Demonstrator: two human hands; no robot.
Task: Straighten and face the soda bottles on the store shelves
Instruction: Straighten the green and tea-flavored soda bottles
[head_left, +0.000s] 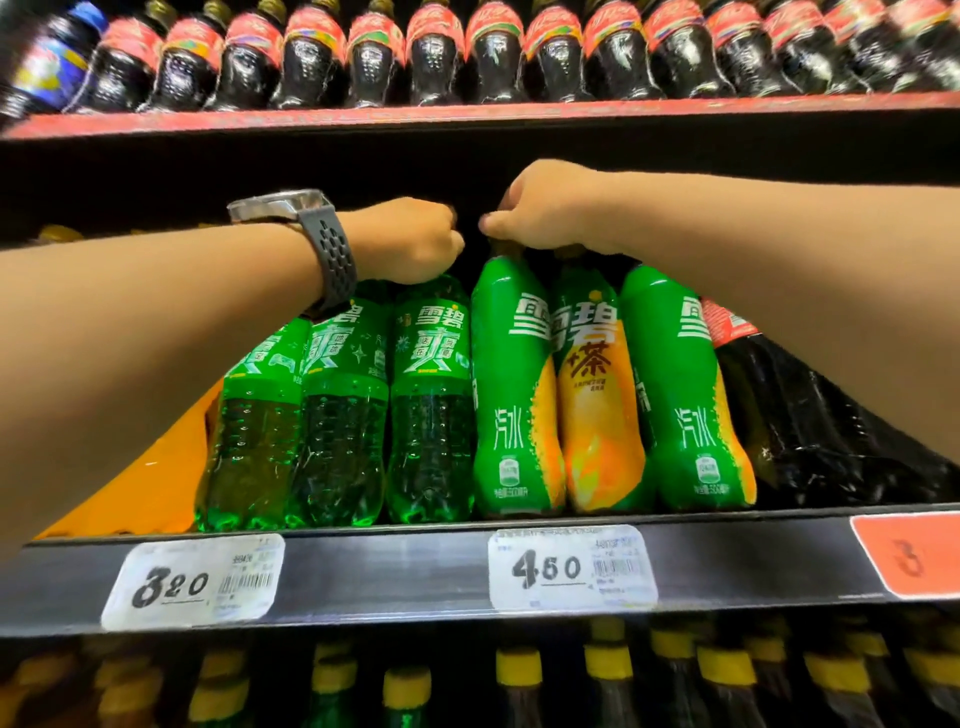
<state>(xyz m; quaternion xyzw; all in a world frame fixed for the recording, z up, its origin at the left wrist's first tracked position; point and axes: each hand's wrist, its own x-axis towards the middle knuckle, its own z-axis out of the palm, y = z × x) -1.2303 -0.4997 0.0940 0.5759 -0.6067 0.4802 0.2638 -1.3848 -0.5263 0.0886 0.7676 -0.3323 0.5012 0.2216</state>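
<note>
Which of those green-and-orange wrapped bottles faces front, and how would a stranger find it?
Find the middle shelf and its white price tag reading 4.50. Directly above stand three fully wrapped green bottles; take the middle bottle. Its broad orange-yellow panel faces out, while its left neighbour and right neighbour are turned, showing mainly green.

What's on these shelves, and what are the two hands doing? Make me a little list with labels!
top shelf: a row of dark cola bottles with red labels
middle shelf: three clear green bottles, three green-and-orange bottles, one dark bottle at the right
bottom shelf: yellow-capped bottles
left hand: wears a watch; fingers curled over a clear green bottle's top
right hand: fingers curled over green-and-orange bottle tops
price tags: 3.20 and 4.50
</note>
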